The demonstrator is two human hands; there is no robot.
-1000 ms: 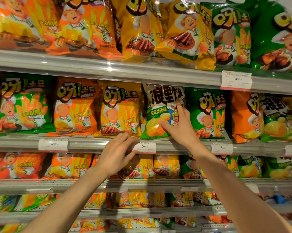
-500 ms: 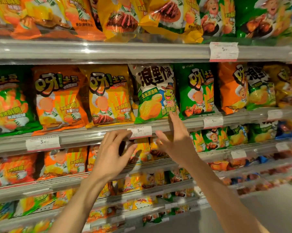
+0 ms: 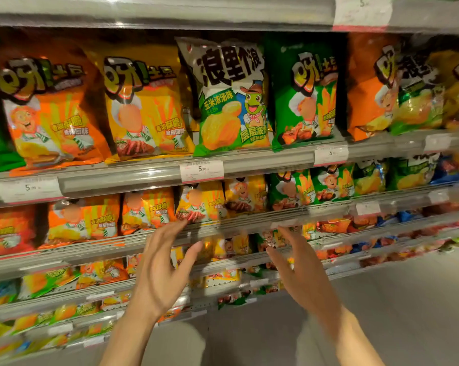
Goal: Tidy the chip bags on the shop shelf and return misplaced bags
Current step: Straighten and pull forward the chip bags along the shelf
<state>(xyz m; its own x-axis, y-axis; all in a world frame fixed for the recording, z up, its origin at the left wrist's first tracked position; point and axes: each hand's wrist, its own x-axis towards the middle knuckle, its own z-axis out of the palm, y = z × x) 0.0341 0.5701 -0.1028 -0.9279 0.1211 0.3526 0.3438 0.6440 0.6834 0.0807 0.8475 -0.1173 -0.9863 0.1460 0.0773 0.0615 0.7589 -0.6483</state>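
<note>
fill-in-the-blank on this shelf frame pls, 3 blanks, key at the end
1. The white-and-green frog-mascot chip bag stands between a yellow chip bag and a ____ chip bag.
2. The left hand and right hand hold ____.
3. The white price tag below the frog-mascot bag reads ____.

Missing words: green; nothing; 5.90

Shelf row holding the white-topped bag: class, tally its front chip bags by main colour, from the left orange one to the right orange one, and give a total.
Orange foil chip bags: 2
Yellow foil chip bag: 1
White-topped green foil chip bag: 1
Green foil chip bag: 1
Total: 5
</note>
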